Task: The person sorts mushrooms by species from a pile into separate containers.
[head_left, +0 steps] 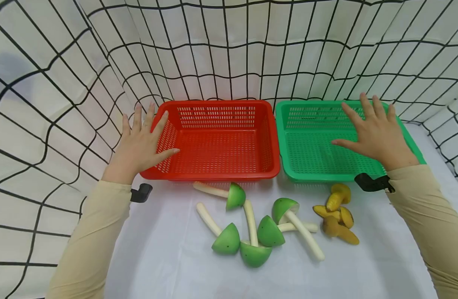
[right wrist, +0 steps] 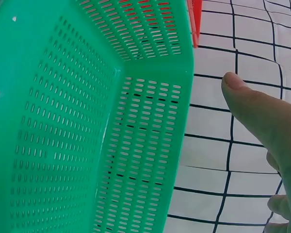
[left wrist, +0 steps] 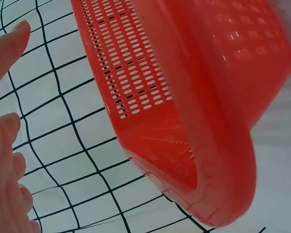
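Observation:
My left hand [head_left: 141, 139] hovers with spread fingers over the left end of a red basket [head_left: 266, 166]. Over the right part of a green basket [head_left: 289, 168], my right hand [head_left: 378, 133] is likewise spread, holding nothing. Both baskets have slotted walls and nothing inside them. In front of the red one lie several green-capped toy mushrooms with pale stems, among them one mushroom [head_left: 227, 240] at the left and another [head_left: 285, 209] near the middle. Several small yellow-brown mushrooms [head_left: 337, 197] sit bunched in front of the green basket.
A black grid net [head_left: 247, 45] over white cloth rises behind the baskets and along both sides. White cloth [head_left: 169, 257] covers the table. A dark wrist camera mount [head_left: 141, 193] sticks out from the left sleeve, and a similar mount [head_left: 373, 182] from the right.

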The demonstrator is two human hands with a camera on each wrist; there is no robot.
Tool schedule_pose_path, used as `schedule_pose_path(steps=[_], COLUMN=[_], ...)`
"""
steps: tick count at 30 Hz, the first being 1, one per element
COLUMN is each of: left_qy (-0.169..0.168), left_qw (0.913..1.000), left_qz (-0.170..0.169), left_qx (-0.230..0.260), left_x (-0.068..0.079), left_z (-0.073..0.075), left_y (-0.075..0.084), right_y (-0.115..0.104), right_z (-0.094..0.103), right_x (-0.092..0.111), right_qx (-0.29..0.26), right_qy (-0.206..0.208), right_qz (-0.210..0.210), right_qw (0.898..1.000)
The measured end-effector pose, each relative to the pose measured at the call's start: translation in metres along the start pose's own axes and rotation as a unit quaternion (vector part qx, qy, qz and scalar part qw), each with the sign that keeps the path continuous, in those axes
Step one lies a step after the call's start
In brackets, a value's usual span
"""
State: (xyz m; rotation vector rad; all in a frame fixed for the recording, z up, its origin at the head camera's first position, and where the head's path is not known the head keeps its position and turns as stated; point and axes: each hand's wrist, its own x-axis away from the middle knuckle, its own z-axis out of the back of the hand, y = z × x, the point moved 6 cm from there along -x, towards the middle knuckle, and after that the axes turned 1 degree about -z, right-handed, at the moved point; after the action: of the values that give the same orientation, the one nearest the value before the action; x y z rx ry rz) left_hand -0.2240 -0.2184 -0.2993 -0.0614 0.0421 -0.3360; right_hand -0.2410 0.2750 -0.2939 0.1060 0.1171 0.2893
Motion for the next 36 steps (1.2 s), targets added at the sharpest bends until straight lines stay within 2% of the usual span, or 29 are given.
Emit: schedule_pose_path(steps=[4, 8, 13, 20, 23, 28, 30, 36], left_qy=[0.001, 0.010, 0.017, 0.006, 0.003, -0.013, -0.019, -0.022], left_qw=[1.0000, 0.9996, 0.9957, 0.9859, 0.9851, 0.9859, 0.9856, 0.9852], left_qz=[0.000, 0.007, 0.035, 0.060, 0.059, 0.058, 0.058, 0.056], left_qx=[-0.001, 0.024, 0.084, 0.156, 0.161, 0.156, 0.157, 0.160], left_x=[-0.002, 0.001, 0.014, 0.028, 0.030, 0.030, 0.029, 0.026], left_z=[0.000, -0.006, -0.028, -0.054, -0.060, -0.069, -0.071, -0.072], left_y=[0.001, -0.004, -0.020, -0.036, -0.038, -0.038, -0.038, -0.036], right_y=[-0.003, -0.007, -0.016, -0.038, -0.051, -0.076, -0.086, -0.108], right_z=[0.001, 0.005, 0.008, 0.017, 0.018, 0.009, 0.002, -0.023], right_x=[0.000, 0.004, 0.016, 0.042, 0.053, 0.073, 0.082, 0.104], right_qx=[-0.005, -0.016, -0.056, -0.103, -0.162, -0.275, -0.299, -0.353], right_qy=[-0.002, 0.007, 0.016, 0.075, 0.082, 0.087, 0.080, 0.021], right_qz=[-0.003, -0.007, -0.005, 0.035, 0.053, 0.095, 0.107, 0.109], right_qw=[1.000, 1.000, 0.998, 0.991, 0.982, 0.953, 0.945, 0.929])
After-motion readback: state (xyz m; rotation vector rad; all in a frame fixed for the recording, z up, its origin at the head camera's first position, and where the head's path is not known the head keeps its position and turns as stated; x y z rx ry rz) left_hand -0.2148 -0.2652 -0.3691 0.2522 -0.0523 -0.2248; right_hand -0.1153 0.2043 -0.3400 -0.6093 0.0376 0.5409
